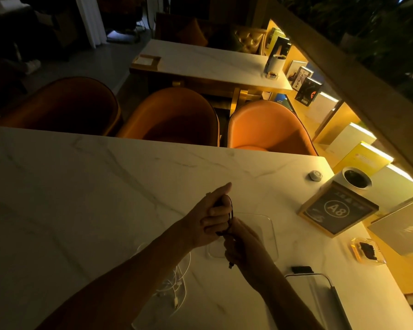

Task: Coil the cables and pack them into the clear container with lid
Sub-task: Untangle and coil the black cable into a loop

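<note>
My left hand [210,217] holds loops of a dark cable [230,215] wound around its fingers, above the marble table [81,186]. My right hand [242,244] grips the loose end of the same cable just below, with the plug [230,266] hanging out under the fist. A clear lid [267,236] lies flat on the table beneath both hands. The clear container [320,296] stands at the lower right, near the table's front edge. Loose white cables [174,284] lie in a tangle under my left forearm.
A framed "A8" sign [337,209] and a white cup [357,181] stand at the right edge, with a small round object [315,175] behind them. A small dish [367,251] and a dark block [301,269] sit nearby. Orange chairs [177,115] line the far side.
</note>
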